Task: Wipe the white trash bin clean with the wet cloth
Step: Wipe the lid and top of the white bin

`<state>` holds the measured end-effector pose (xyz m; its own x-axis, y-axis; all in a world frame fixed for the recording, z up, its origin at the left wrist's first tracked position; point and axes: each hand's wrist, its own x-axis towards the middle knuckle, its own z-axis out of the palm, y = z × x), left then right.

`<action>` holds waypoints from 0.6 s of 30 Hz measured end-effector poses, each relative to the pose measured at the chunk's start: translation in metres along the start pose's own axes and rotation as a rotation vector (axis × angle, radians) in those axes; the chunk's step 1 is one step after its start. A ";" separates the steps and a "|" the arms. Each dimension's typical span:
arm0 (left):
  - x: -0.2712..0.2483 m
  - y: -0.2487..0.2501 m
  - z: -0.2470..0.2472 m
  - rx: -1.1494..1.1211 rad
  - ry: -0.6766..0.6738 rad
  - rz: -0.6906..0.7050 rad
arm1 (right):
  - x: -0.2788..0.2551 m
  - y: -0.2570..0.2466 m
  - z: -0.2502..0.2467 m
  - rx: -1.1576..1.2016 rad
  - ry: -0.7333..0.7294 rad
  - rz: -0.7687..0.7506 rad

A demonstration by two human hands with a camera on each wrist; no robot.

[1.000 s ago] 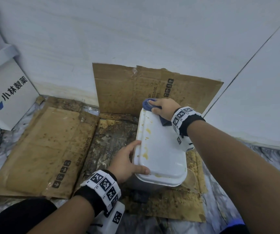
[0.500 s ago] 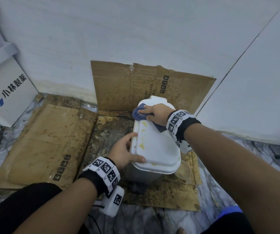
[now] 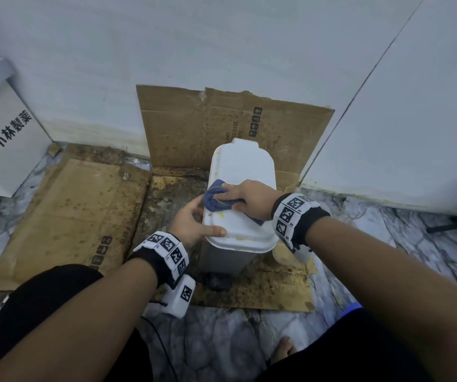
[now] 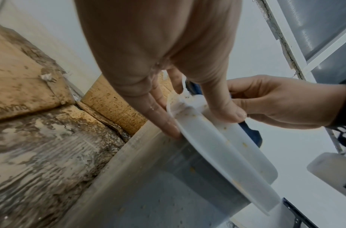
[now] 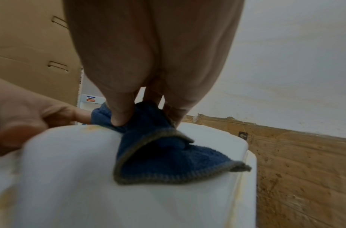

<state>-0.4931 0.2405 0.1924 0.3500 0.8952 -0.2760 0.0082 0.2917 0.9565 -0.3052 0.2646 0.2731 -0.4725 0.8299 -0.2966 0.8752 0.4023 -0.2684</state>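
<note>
A white trash bin [image 3: 242, 172] with a closed lid stands on stained cardboard by the wall. Yellow smears mark the lid near its front and left edge. My right hand [image 3: 245, 198] presses a bunched blue cloth [image 3: 216, 201] onto the left middle of the lid; in the right wrist view the cloth [image 5: 162, 148] is gripped between thumb and fingers. My left hand [image 3: 194, 227] holds the lid's near left corner, thumb on top and fingers under the rim; the left wrist view shows this left hand [image 4: 191, 114] pinching the lid edge [image 4: 223, 151].
Stained cardboard sheets [image 3: 64, 216] cover the floor, and one [image 3: 221, 125] leans on the wall behind the bin. A white printed box [image 3: 3, 144] stands at the left. A round yellowish container [image 3: 285, 253] sits right of the bin. My bare foot [image 3: 283, 351] is near the bottom.
My right hand has dragged the cloth from the lid's far end toward me along its left side. The left hand keeps its hold on the near corner. The camera has pulled back.
</note>
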 end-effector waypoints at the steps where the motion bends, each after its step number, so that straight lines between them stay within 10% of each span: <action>1: -0.001 0.001 0.000 0.001 -0.010 0.011 | -0.004 -0.003 0.002 0.007 0.006 -0.015; 18: 0.001 -0.004 0.003 0.131 -0.120 0.011 | -0.067 -0.001 0.027 0.060 0.075 -0.101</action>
<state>-0.4901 0.2387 0.1884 0.4602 0.8490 -0.2596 0.1229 0.2287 0.9657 -0.2774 0.1982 0.2681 -0.5473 0.8135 -0.1968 0.8146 0.4637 -0.3485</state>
